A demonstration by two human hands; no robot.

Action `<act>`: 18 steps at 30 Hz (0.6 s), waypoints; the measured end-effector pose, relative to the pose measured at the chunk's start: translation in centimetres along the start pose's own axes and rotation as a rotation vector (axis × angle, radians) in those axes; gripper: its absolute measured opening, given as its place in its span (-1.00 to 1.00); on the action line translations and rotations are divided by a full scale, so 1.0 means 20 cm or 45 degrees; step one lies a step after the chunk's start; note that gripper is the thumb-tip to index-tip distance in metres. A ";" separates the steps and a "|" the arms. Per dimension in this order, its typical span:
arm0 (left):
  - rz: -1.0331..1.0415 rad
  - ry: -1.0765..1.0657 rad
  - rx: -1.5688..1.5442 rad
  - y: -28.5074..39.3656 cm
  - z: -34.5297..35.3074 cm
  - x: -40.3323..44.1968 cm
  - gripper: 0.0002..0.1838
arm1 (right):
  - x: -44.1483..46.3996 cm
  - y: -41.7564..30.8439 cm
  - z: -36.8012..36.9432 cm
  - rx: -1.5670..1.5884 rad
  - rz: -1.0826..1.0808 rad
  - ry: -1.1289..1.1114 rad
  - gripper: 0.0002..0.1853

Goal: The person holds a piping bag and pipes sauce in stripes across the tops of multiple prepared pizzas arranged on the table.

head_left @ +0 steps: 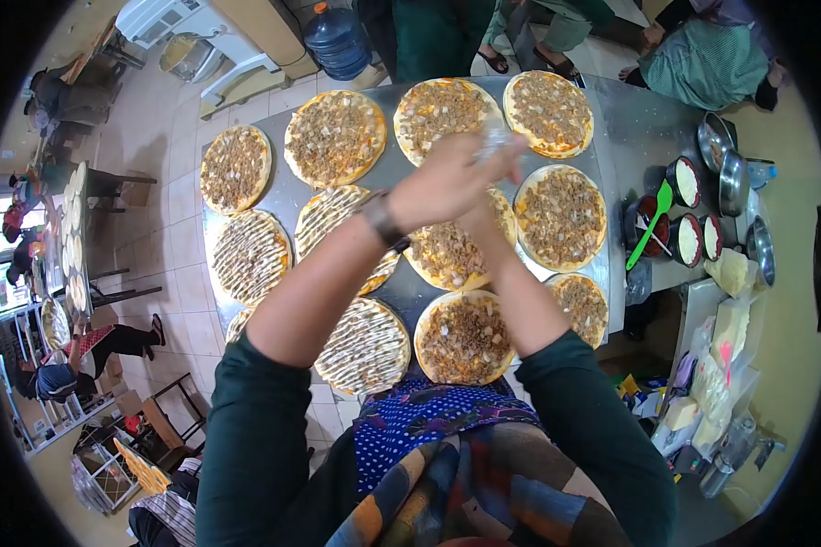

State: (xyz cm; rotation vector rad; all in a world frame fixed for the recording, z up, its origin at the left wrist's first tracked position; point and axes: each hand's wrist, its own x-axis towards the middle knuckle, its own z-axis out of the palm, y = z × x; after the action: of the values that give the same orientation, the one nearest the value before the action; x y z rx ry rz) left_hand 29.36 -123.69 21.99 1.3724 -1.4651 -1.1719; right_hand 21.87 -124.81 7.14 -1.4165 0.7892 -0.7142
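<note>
My left hand (442, 180), with a dark watch (385, 221) on the wrist, is over the middle of the pizzas, its fingers curled closed. A shiny, see-through thing (494, 144), blurred by motion, shows at its fingertips; its kind is unclear. My right hand meets the left from below; its fingers are mostly hidden behind it. Under my hands lies a pizza (456, 251) with minced topping and pale chunks. White sauce stripes cross the pizzas on the left, such as one striped pizza (251, 258) and another (363, 346). The far and right pizzas, like this one (561, 219), show no stripes.
The pizzas lie on a metal table (602, 118). To the right stand sauce bowls (689, 239), a green spatula (649, 226) and metal bowls (733, 182). A water jug (336, 41) stands beyond the table. Other people stand and sit around; more pizzas lie on a left table.
</note>
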 end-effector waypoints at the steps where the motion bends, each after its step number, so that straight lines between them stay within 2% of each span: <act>1: 0.020 -0.019 0.000 0.02 0.04 0.04 -0.45 | -0.01 0.05 -0.14 0.092 0.040 -0.012 -0.43; 3: 0.053 -0.032 0.022 0.05 0.05 0.07 -0.45 | 0.12 0.14 -0.32 0.277 0.118 -0.038 -0.42; 5: 0.036 -0.024 0.016 0.07 0.06 0.05 -0.45 | 0.10 0.20 -0.21 0.464 0.191 -0.058 -0.41; 6: 0.122 0.044 -0.012 0.03 0.05 0.02 -0.47 | 0.11 0.26 -0.24 0.563 0.227 -0.064 -0.40; 8: 0.092 0.052 0.017 -0.06 -0.02 -0.07 -0.47 | -0.11 -0.03 0.07 -0.284 -0.013 -0.009 -0.46; 10: 0.065 0.058 0.050 -0.02 -0.03 -0.10 -0.48 | -0.16 -0.06 0.19 0.058 -0.078 -0.073 -0.51; 12: -0.173 -0.016 -0.046 0.04 -0.04 -0.11 -0.48 | -0.12 -0.10 0.04 -0.042 0.000 -0.060 -0.52; 13: -0.169 -0.019 -0.051 0.03 -0.01 -0.08 -0.48 | -0.09 -0.12 -0.06 -0.148 0.081 -0.057 -0.53; 15: 0.069 -0.050 -0.003 0.03 0.08 0.03 -0.48 | -0.06 -0.17 -0.26 -0.124 0.143 -0.068 -0.53; 18: 0.052 -0.035 0.201 0.05 0.10 0.06 -0.49 | -0.01 -0.22 -0.47 -0.040 0.311 -0.121 -0.54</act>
State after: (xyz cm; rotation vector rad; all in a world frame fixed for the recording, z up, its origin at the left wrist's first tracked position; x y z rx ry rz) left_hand 27.15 -124.72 22.41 1.4295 -1.6265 -1.0721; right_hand 14.22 -130.13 11.52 -1.3433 0.8835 -0.4450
